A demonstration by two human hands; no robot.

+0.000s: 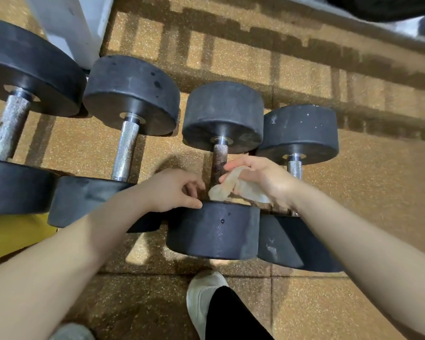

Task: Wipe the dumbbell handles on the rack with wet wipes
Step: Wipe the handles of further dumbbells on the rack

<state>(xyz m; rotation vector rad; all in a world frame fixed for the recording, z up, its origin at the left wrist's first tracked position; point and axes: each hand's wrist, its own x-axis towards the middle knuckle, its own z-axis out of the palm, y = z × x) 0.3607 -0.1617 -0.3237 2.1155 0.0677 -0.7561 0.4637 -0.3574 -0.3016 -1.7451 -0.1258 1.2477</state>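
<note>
Several black dumbbells lie side by side on the speckled floor. The third dumbbell [221,114] has a dark, wet-looking knurled handle [219,160]. My right hand [258,177] holds a crumpled, dingy wet wipe [231,187] just right of that handle, close to its near end. My left hand [172,190] rests on the rim of this dumbbell's near head [214,229], fingers curled at its top edge. The second dumbbell's handle [125,150] and the first dumbbell's handle [9,126] are shiny silver. Most of the fourth dumbbell's handle [294,168] hides behind my right hand.
A white post [71,28] stands at the back left. A dark object [383,6] sits at the top right. My white shoe and black trouser leg [206,305] are just below the dumbbells. Something yellow [12,236] lies at the left edge.
</note>
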